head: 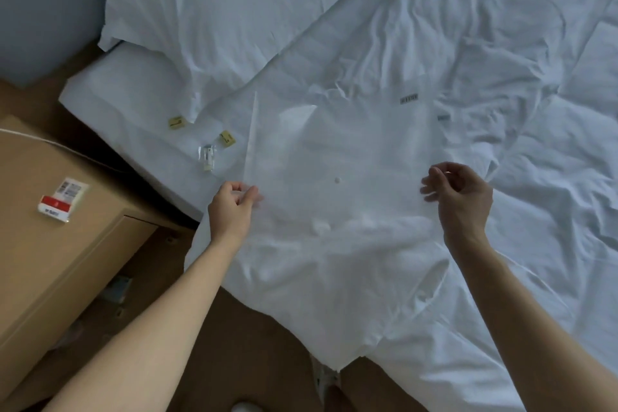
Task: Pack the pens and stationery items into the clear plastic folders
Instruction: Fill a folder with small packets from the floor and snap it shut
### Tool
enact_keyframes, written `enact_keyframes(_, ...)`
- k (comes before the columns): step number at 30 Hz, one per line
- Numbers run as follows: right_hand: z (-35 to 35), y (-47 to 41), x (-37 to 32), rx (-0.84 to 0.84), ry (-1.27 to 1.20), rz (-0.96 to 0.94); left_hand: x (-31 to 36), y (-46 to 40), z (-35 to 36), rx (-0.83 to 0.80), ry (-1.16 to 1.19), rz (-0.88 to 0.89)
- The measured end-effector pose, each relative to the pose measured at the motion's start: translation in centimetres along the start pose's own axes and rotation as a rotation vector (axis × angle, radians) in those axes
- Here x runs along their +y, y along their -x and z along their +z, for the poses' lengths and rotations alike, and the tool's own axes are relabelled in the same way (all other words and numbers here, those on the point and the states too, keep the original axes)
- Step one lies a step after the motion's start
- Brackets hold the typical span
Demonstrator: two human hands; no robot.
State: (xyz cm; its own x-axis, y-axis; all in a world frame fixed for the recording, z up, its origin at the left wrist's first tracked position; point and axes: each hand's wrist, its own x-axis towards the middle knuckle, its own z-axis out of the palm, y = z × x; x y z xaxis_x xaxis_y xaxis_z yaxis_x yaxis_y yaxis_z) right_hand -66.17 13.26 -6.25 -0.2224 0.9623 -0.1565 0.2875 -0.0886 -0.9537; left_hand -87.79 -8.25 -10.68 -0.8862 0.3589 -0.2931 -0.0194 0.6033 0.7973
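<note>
A clear plastic folder (pixel 341 147) hangs spread above the white bed, barely visible, with a white snap button (pixel 337 180) near its lower edge and a barcode label (pixel 409 99) at its upper right. My left hand (pixel 234 207) pinches its lower left corner. My right hand (pixel 458 197) pinches its lower right edge. To the left of the folder, on the sheet, lie two small yellow items (pixel 176 122) (pixel 227 138) and a small clear packet (pixel 208 157). No pens show.
A white pillow (pixel 214 10) lies at the head of the bed. A wooden bedside cabinet (pixel 67 244) stands at the left with a red and white box (pixel 62 199) on it. Brown floor shows below the duvet's edge (pixel 334 361).
</note>
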Motion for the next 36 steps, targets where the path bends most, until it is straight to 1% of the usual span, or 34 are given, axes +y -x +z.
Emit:
enact_keyframes(3, 1.9, 2.0, -0.7, -0.062, -0.038, -0.017, -1.9, 1.1, -3.1, 0.04, 0.06, -0.055)
enact_keyframes(6, 4.5, 4.7, -1.4, -0.138, -0.065, -0.031, -4.5, 3.1, -6.9, 0.091, 0.169, -0.125)
enact_keyframes(9, 7.3, 8.0, -2.2, -0.282, -0.069, -0.062, -7.9, 5.5, -11.1, 0.127, 0.216, -0.204)
enact_keyframes(12, 10.5, 11.6, -3.0, -0.497, -0.008, -0.116, -11.9, 8.3, -15.4, 0.158, 0.299, -0.292)
enact_keyframes(14, 12.7, 14.2, -3.3, -0.605, 0.041, -0.147, -14.2, 10.6, -18.2, 0.199, 0.378, -0.348)
enact_keyframes(16, 14.6, 16.7, -3.2, -0.674, 0.075, -0.17, -16.4, 12.7, -20.7, 0.237, 0.448, -0.398)
enact_keyframes(19, 17.5, 20.5, -2.7, -0.761, 0.14, -0.199, -19.9, 16.0, -24.0, 0.275, 0.492, -0.456)
enact_keyframes(21, 19.6, 22.9, -2.1, -0.824, 0.2, -0.223, -22.4, 18.2, -25.9, 0.278, 0.501, -0.494)
enact_keyframes(23, 21.7, 25.7, -1.0, -0.924, 0.282, -0.253, -25.2, 20.8, -27.5, 0.261, 0.527, -0.544)
enact_keyframes(25, 23.2, 27.7, -0.1, -1.016, 0.355, -0.279, -27.4, 22.9, -28.1, 0.224, 0.55, -0.6)
enact_keyframes(28, 25.3, 31.1, 2.4, -1.139, 0.463, -0.311, -31.0, 26.4, -28.3, 0.233, 0.576, -0.692)
enact_keyframes(31, 26.6, 33.0, 6.0, -1.188, 0.542, -0.313, -34.1, 29.1, -27.3, 0.277, 0.608, -0.765)
enact_keyframes(36, 28.3, 33.5, 12.7, -1.247, 0.734, -0.244, -38.2, 31.9, -23.7, 0.376, 0.706, -0.848)
